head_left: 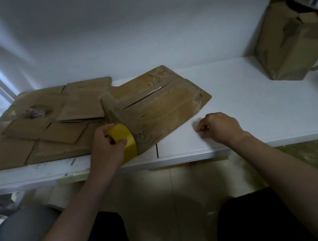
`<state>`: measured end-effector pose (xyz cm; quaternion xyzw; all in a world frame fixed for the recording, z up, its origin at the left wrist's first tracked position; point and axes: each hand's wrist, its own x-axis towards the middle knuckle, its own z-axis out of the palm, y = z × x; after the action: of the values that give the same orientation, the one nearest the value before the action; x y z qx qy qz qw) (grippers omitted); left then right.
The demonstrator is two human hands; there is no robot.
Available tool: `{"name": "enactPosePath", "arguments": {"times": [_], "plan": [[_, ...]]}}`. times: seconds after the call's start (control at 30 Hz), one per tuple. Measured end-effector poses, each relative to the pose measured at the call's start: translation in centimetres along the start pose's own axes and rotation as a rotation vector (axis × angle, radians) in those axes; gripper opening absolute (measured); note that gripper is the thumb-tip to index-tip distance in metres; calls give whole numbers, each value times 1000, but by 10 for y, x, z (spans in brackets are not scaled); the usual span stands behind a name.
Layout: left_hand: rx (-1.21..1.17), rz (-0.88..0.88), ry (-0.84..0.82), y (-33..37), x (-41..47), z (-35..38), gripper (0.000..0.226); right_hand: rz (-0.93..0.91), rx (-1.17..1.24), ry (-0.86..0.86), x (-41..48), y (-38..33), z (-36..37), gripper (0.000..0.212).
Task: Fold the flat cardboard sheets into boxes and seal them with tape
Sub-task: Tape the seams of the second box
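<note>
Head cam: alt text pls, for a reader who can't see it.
A person's left hand holds a yellow tape roll against the near end of a folded cardboard box on a white table, the right hand resting curled beside it. Flat cardboard sheets lie at left; another box stands far right.

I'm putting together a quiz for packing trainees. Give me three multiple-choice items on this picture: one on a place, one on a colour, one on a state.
1. Where does the upright box stand?
A) at the far right of the table
B) on the floor
C) on a chair

2. What colour is the tape roll?
A) red
B) yellow
C) blue

3. What is the left hand doing?
A) lying flat
B) gripping the tape roll
C) hanging below the table

Answers: 1 A, it stands at the table's right end. 2 B, the roll is bright yellow. 3 B, the fingers curl round the roll.
</note>
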<state>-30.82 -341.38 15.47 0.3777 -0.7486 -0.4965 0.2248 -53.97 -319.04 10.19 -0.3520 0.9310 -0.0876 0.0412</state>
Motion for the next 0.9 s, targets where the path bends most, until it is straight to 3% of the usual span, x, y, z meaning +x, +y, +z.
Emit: {"name": "enactPosePath", "arguments": {"times": [0.23,0.37,0.6,0.73,0.9], "plan": [[19,44,4,26,-13,2,53,210,-26,102,-21,58,-6,18],[57,65,-4,31,-20,5,54,178,-6,144,-21,54,-15,38],[105,47,63,26,-16,10,56,-8,300,252,6,12,-38,76],[50,23,124,23,-12,20,57,-72,592,256,27,-17,-39,74],[9,75,164,26,-4,29,51,105,651,157,45,-15,-29,72]]}}
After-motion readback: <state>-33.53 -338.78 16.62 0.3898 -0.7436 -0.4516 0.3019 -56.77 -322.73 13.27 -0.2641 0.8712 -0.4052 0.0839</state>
